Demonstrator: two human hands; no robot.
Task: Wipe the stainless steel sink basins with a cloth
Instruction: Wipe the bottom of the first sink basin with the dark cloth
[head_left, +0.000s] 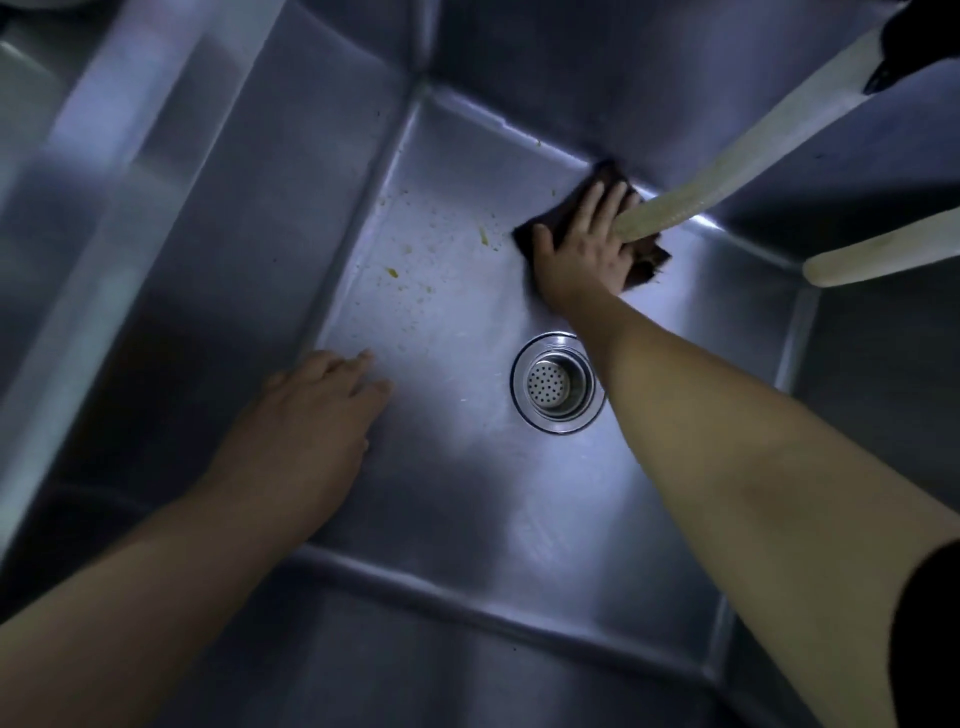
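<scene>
Head view, looking down into a single stainless steel sink basin (467, 519) under dim, bluish light. The right hand (582, 254) lies palm-down with its fingers (597, 202) straight and spread, pressing a dark cloth (644, 260) flat against the basin floor at the far right, where the floor meets the far wall; the cloth shows beyond the fingertips and to the right of the hand. The right forearm reaches diagonally across the basin, passing just beside the round drain strainer (557, 387), a perforated metal basket set in the floor. The left hand (311, 415) holds nothing: its fingers are loosely extended near the left edge of the floor, though whether they touch the steel cannot be told. Yellowish food specks (415, 249) and pale droplets are scattered over the far left part of the floor, between the two hands and well apart from the cloth's near corner. Two pale, speckled hoses enter from the upper right: the longer hose (753, 145) ends directly above the right hand's knuckles, and the shorter hose (883, 249) ends above the right wall. A dark sleeve edge (930, 623) appears at lower right.
</scene>
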